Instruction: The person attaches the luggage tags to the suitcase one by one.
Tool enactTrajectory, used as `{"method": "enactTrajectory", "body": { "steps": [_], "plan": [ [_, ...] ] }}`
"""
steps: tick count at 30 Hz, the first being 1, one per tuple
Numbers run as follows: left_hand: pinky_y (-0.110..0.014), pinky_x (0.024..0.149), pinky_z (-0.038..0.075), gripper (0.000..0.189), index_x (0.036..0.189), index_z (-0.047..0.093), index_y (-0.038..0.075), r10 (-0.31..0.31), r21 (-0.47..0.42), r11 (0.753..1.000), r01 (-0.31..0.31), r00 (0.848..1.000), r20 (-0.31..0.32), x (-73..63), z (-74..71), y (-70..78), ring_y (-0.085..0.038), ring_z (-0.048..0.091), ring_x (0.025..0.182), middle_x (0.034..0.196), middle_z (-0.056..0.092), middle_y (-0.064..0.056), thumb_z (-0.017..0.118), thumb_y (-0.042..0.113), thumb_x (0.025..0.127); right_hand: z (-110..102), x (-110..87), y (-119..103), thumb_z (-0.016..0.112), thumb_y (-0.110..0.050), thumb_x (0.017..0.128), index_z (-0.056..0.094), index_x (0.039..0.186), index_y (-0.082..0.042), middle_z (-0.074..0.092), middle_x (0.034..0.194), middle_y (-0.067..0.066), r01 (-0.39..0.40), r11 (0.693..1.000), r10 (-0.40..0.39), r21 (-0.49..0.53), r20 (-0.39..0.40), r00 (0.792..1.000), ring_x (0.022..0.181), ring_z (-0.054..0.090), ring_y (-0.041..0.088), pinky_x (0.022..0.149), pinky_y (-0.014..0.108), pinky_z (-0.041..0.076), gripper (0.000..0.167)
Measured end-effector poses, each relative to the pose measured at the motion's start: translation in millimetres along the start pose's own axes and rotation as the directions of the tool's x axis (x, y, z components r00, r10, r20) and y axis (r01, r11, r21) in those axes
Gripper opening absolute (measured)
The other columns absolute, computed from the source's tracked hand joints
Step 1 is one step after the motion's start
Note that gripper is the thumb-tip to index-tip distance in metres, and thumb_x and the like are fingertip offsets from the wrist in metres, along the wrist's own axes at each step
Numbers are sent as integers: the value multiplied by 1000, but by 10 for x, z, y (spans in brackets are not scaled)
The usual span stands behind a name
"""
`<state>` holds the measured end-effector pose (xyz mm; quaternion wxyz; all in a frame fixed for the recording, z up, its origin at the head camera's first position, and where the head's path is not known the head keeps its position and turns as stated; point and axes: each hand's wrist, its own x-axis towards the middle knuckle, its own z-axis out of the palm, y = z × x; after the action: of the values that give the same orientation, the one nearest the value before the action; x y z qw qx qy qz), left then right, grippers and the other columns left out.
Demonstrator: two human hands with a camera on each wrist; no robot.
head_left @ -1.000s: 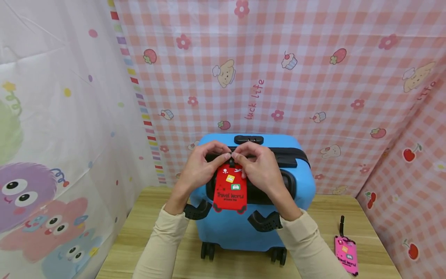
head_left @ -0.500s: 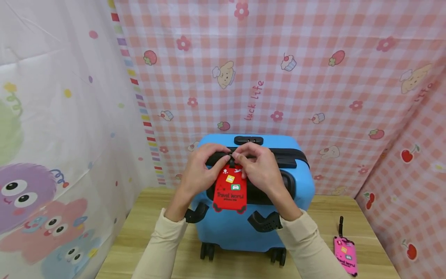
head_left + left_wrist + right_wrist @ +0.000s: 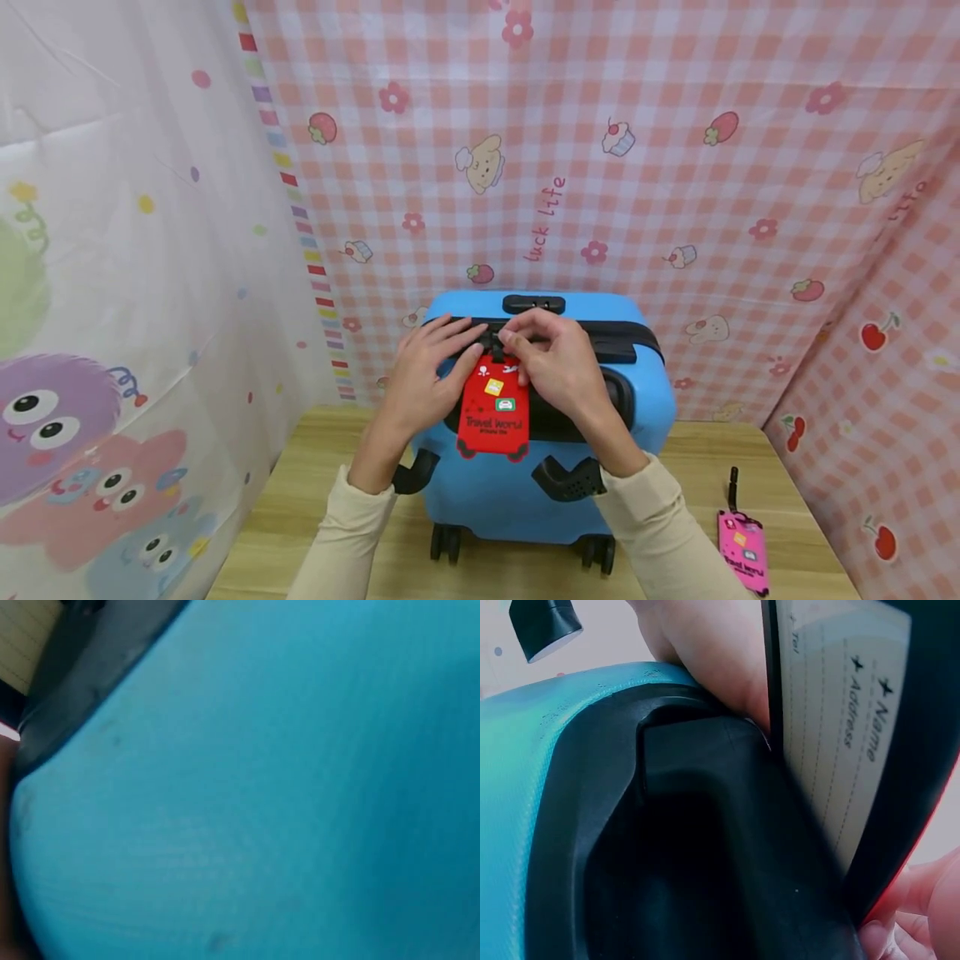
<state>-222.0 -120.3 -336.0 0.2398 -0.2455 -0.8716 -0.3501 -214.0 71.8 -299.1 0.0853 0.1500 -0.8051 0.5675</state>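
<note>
A red luggage tag (image 3: 493, 421) hangs in front of the black carry handle (image 3: 613, 343) of a blue suitcase (image 3: 517, 508). My right hand (image 3: 558, 367) pinches the tag's short black strap near the handle, thumb against index finger. Beside it, my left hand (image 3: 426, 375) lies at the handle with its fingers extended and its thumb by the tag's upper left edge. The right wrist view shows the tag's back, where a paper name card (image 3: 840, 712) sits. Only the suitcase shell (image 3: 225, 795) and a dark edge fill the left wrist view. The strap's end is hidden by fingers.
On the wooden table (image 3: 300, 517), a pink luggage tag (image 3: 742, 550) with a black strap lies to the right. The suitcase stands on black wheels (image 3: 446, 543), with a combination lock (image 3: 534, 304) on top. A checked curtain (image 3: 420, 183) hangs close behind.
My left hand has let go of the strap; its fingers have straightened and it has shifted slightly left. The right hand keeps its pinch, and the tag has barely moved.
</note>
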Motion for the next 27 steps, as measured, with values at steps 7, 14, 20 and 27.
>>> {"method": "enactTrajectory", "body": {
  "steps": [7,14,20,27],
  "plan": [
    [-60,116,22,38,135,64,22,-39,27,999,40,999,-17,-63,38,-2,-27,41,142,142,58,-5,53,36,102,-15,-36,44,65,-18,97,67,111,-5,67,90,12,44,999,-43,-11,37,998,55,55,19,56,29,50,19],
    [-58,118,20,39,136,62,23,-53,17,998,53,998,-24,-90,60,-3,-26,40,142,143,57,-5,52,37,102,-52,-95,56,64,-19,98,67,116,-8,66,91,9,140,990,-140,5,31,990,57,57,21,56,30,50,22],
    [-58,118,20,40,137,62,25,-65,27,997,66,998,-21,-82,54,-14,-25,39,143,143,57,-3,51,39,102,-104,-205,72,63,-18,98,66,119,-9,64,94,7,164,986,-163,25,-18,986,61,59,23,55,31,48,23],
    [-56,118,21,40,137,61,26,-61,42,997,61,998,-23,-56,30,-2,-24,39,143,143,57,-3,52,40,101,-284,-326,113,66,-13,96,68,114,-3,66,95,9,218,976,-214,27,-104,971,60,60,19,54,27,49,21]
  ]
}}
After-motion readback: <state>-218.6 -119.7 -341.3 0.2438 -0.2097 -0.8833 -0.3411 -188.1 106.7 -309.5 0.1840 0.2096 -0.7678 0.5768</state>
